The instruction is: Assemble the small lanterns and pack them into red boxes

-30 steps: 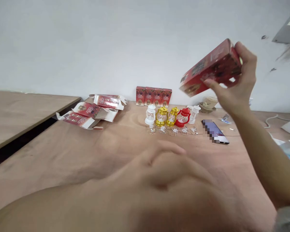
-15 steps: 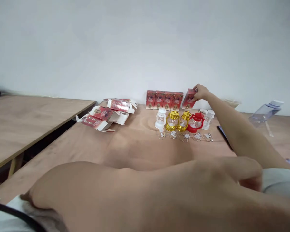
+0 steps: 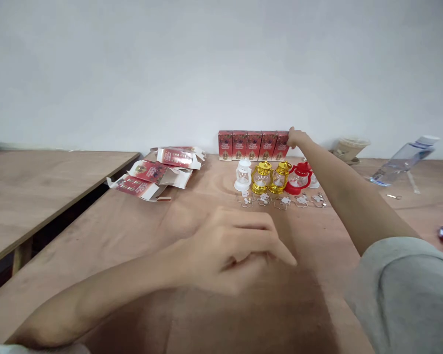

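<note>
We seem to be squaring up a row: our right hand (image 3: 297,138) touches the end box (image 3: 281,146), upright beside four red boxes (image 3: 253,146); whether it grips, we cannot tell. Our half-open left hand (image 3: 232,250) looks empty. Next probably calls for gentle release.

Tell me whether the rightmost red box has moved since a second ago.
Yes, down and left toward the four other red boxes: held in the air then, the rightmost red box now stands beside them, the right hand at its edge.
</note>
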A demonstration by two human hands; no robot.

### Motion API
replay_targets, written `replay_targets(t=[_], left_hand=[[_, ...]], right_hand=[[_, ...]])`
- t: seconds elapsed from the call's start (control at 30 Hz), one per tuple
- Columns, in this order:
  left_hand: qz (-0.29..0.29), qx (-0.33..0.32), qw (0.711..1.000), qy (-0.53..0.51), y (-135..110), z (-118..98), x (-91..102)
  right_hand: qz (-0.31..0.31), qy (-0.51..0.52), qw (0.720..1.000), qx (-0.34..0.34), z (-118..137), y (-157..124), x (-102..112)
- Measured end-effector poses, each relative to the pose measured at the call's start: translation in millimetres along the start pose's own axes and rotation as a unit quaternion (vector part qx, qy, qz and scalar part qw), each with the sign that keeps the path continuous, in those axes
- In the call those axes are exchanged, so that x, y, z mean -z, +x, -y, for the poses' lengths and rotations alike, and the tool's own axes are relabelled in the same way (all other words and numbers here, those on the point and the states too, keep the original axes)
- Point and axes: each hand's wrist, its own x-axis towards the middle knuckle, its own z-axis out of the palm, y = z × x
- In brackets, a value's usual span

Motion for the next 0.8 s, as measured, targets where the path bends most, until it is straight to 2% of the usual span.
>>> replay_targets(t=[0.07, 0.1, 0.13, 0.2, 0.23, 0.33, 0.4, 0.53, 0.67, 0.8], left_hand=[[0.074, -0.003, 0.996, -0.043, -2, 27, -33.8], [0.098, -0.024, 0.994, -0.035, -5, 39, -50.6], [0.124, -0.04, 0.991, -0.012, -11, 51, -65.4], [0.155, -0.033, 0.987, 0.021, -21, 70, -86.2], [0.158, -0.024, 0.986, 0.037, -25, 78, -91.9], [0.135, 0.037, 0.986, 0.091, -28, 93, -95.8], [0.133, 0.066, 0.984, 0.1, -23, 100, -93.6], [0.136, 0.076, 0.984, 0.09, -18, 104, -91.7], [0.124, 0.085, 0.985, 0.086, -21, 105, -93.4], [0.121, 0.099, 0.984, 0.084, -21, 105, -93.6]], right_hand=[[-0.058, -0.007, 0.998, 0.006, 9, -11, 5], [-0.109, -0.004, 0.994, 0.02, 15, -20, 8], [-0.17, 0.004, 0.983, 0.065, 22, -32, 11], [-0.199, 0.009, 0.972, 0.127, 37, -61, 14], [-0.203, 0.014, 0.959, 0.197, 43, -77, 14], [-0.135, -0.04, 0.916, 0.376, 58, -128, 5], [-0.099, -0.108, 0.893, 0.426, 62, -154, -7], [-0.087, -0.178, 0.88, 0.431, 63, -175, -31], [-0.088, -0.122, 0.889, 0.433, 62, -174, -36], [-0.127, -0.06, 0.89, 0.434, 62, -177, -36]])
